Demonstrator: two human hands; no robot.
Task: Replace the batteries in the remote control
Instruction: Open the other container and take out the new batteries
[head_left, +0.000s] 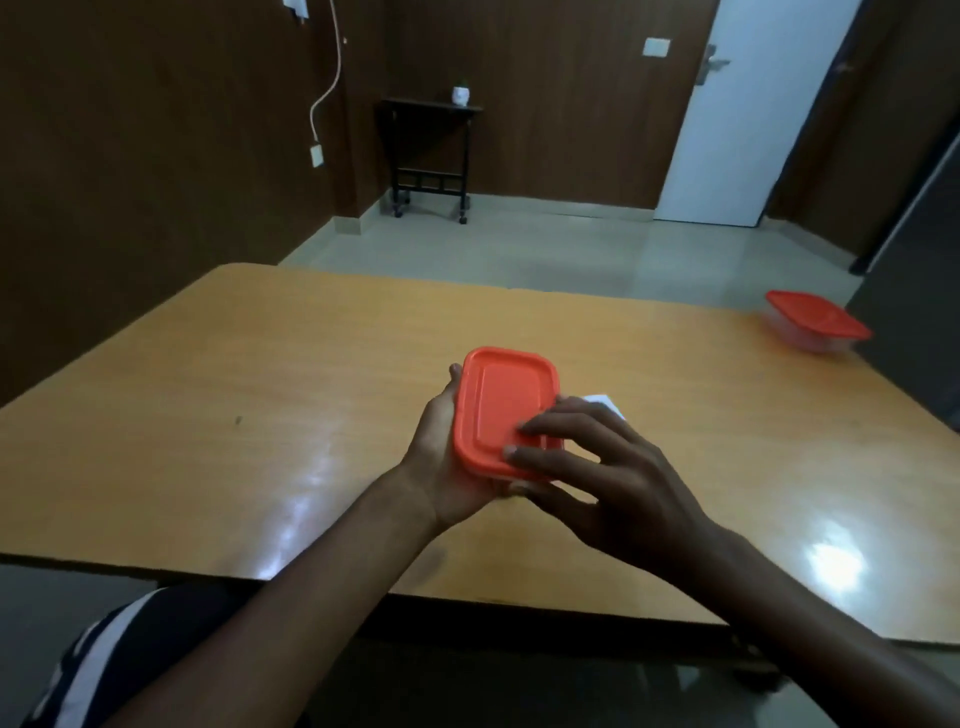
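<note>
Now both hands (left (447, 457), right (608, 467)) grip orange-lidded box (504, 410).

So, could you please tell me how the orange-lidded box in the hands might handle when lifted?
Probably light: the left hand alone cradles the box. Its smooth plastic lid looks somewhat slippery. Flat and rectangular, it seems unlikely to roll.

A glossy orange-brown wooden table (260, 415) fills the foreground, its top reflecting pale patches of light. Far to the right of the grip and beyond it, near the far right corner, stands a clear container with an orange lid (815, 323). Just past the gripping fingers, a small white object (605, 402) shows partly; whether it rests on the tabletop is unclear.
</note>
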